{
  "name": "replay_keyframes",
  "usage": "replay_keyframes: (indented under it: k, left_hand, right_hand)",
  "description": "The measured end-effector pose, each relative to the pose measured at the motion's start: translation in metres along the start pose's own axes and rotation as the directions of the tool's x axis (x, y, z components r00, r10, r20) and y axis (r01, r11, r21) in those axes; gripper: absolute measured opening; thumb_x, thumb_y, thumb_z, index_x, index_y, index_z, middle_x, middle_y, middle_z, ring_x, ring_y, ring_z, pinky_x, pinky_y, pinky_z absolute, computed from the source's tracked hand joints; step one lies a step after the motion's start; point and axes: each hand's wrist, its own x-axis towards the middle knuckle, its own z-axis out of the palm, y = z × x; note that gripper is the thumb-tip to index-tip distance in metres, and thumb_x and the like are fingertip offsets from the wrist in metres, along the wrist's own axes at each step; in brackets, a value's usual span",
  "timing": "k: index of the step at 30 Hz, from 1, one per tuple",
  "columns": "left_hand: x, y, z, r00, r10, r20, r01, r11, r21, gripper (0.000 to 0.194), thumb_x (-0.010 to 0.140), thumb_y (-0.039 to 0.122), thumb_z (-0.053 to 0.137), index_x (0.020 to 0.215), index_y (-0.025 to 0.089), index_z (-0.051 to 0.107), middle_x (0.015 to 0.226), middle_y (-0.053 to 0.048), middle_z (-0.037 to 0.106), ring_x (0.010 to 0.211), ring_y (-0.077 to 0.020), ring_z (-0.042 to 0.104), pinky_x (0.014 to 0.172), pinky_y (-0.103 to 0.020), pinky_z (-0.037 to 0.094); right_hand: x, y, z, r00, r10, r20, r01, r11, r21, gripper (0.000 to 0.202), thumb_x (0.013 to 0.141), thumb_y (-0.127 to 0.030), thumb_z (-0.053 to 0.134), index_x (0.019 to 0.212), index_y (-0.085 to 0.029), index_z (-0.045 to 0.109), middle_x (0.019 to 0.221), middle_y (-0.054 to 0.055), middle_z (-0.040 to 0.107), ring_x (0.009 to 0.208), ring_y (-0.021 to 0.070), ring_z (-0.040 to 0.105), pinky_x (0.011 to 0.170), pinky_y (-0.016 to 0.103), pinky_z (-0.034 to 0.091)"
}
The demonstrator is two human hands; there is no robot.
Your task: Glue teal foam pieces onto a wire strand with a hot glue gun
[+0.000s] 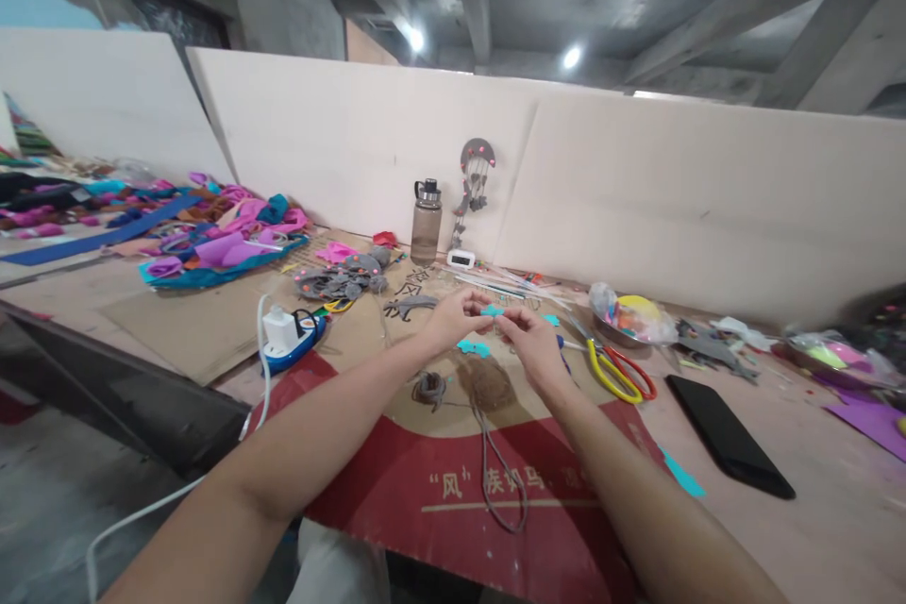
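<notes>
Between the fingertips of my left hand (457, 316) and my right hand (528, 337) is a small turquoise felt piece (493, 311). Both hands pinch it just above the cardboard. Another turquoise cut-out (474, 349) lies below them, and a further turquoise scrap (551, 321) sits right beside my right hand. Nearer me rest a small bundle of grey cord (428, 387) and a long loop of grey cord (520, 481). Scissors with yellow and red handles (614, 376) lie to the right of my right hand.
A red-and-tan cardboard sheet (382, 491) covers the table before me. To the right lie a black phone (729, 434) and a metal bowl (629, 330). Leftward are a power strip (297, 344), grey felt pieces (343, 278) and a fabric heap (226, 250). A bottle (426, 226) stands behind.
</notes>
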Motion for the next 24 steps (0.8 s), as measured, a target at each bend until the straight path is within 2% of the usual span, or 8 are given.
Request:
replay_keyframes:
  k: [5, 10, 13, 16, 18, 20, 22, 24]
  left_hand:
    - [-0.001, 0.003, -0.001, 1.0, -0.014, -0.006, 0.014, 0.998, 0.059, 0.022, 0.07, 0.03, 0.077, 0.078, 0.014, 0.064, 0.063, 0.0, 0.064, 0.054, -0.0094, 0.056, 0.057, -0.022, 0.046]
    - [0.002, 0.007, -0.013, 0.983, -0.022, -0.182, 0.056, 0.981, 0.184, 0.024, 0.079, 0.036, 0.068, 0.067, 0.016, 0.065, 0.056, 0.0, 0.06, 0.047, -0.0088, 0.048, 0.051, -0.022, 0.039]
    - [0.006, 0.007, -0.018, 0.969, 0.099, -0.227, -0.009, 0.931, 0.365, 0.038, 0.089, 0.039, 0.055, 0.061, 0.017, 0.068, 0.063, -0.004, 0.066, 0.063, -0.0136, 0.059, 0.067, -0.027, 0.046]
    - [0.008, 0.006, -0.016, 0.937, 0.282, -0.205, -0.125, 0.82, 0.559, 0.024, 0.083, 0.032, 0.064, 0.064, 0.019, 0.071, 0.084, -0.006, 0.073, 0.097, -0.0194, 0.063, 0.093, -0.031, 0.044]
    - [0.006, 0.007, -0.012, 0.918, 0.351, -0.184, -0.172, 0.77, 0.614, 0.014, 0.079, 0.029, 0.069, 0.07, 0.019, 0.072, 0.092, -0.005, 0.073, 0.101, -0.02, 0.062, 0.097, -0.033, 0.043]
    - [0.001, 0.01, -0.007, 0.913, 0.382, -0.144, -0.216, 0.751, 0.624, 0.014, 0.081, 0.029, 0.067, 0.075, 0.018, 0.072, 0.087, -0.005, 0.072, 0.09, -0.0184, 0.063, 0.09, -0.032, 0.045]
    - [-0.006, 0.015, -0.002, 0.919, 0.364, -0.154, -0.215, 0.787, 0.578, 0.018, 0.083, 0.032, 0.063, 0.078, 0.017, 0.072, 0.076, -0.003, 0.07, 0.074, -0.0153, 0.061, 0.076, -0.029, 0.047]
    - [-0.011, 0.019, 0.002, 0.951, 0.288, -0.112, -0.199, 0.848, 0.491, 0.023, 0.085, 0.037, 0.061, 0.08, 0.016, 0.071, 0.064, 0.0, 0.066, 0.062, -0.013, 0.057, 0.065, -0.026, 0.045]
  right_hand:
    - [-0.006, 0.0, -0.006, 0.998, 0.036, -0.053, -0.029, 0.991, 0.133, 0.035, 0.066, -0.049, 0.074, 0.074, -0.021, 0.055, 0.058, -0.005, 0.053, 0.053, 0.0106, 0.047, 0.055, 0.025, 0.04]
    - [-0.01, 0.004, -0.015, 0.995, 0.071, -0.076, -0.055, 0.979, 0.199, 0.041, 0.063, -0.053, 0.076, 0.07, -0.021, 0.051, 0.059, -0.005, 0.052, 0.052, 0.0099, 0.046, 0.052, 0.025, 0.038]
    - [-0.01, 0.004, -0.015, 0.995, 0.079, -0.067, -0.064, 0.977, 0.205, 0.041, 0.062, -0.053, 0.077, 0.069, -0.021, 0.052, 0.058, -0.005, 0.051, 0.051, 0.0093, 0.045, 0.052, 0.025, 0.038]
    - [-0.011, 0.001, -0.012, 0.995, 0.08, -0.051, -0.068, 0.976, 0.205, 0.04, 0.062, -0.051, 0.077, 0.07, -0.02, 0.053, 0.057, -0.005, 0.051, 0.051, 0.0088, 0.044, 0.052, 0.024, 0.038]
    - [-0.012, -0.001, -0.009, 0.997, 0.074, -0.038, -0.065, 0.977, 0.204, 0.04, 0.061, -0.051, 0.078, 0.07, -0.02, 0.054, 0.057, -0.005, 0.052, 0.051, 0.0088, 0.045, 0.052, 0.024, 0.037]
    - [-0.013, -0.002, -0.007, 0.997, 0.067, -0.032, -0.059, 0.977, 0.206, 0.041, 0.06, -0.051, 0.078, 0.069, -0.02, 0.054, 0.056, -0.005, 0.052, 0.05, 0.0089, 0.045, 0.053, 0.025, 0.038]
    - [-0.014, -0.002, -0.005, 0.998, 0.061, -0.031, -0.054, 0.979, 0.194, 0.041, 0.06, -0.052, 0.078, 0.069, -0.02, 0.054, 0.056, -0.006, 0.051, 0.05, 0.009, 0.045, 0.053, 0.025, 0.038]
    - [-0.014, -0.001, -0.004, 0.998, 0.06, -0.031, -0.054, 0.985, 0.164, 0.042, 0.059, -0.053, 0.078, 0.07, -0.02, 0.054, 0.057, -0.006, 0.052, 0.051, 0.0093, 0.046, 0.053, 0.025, 0.038]
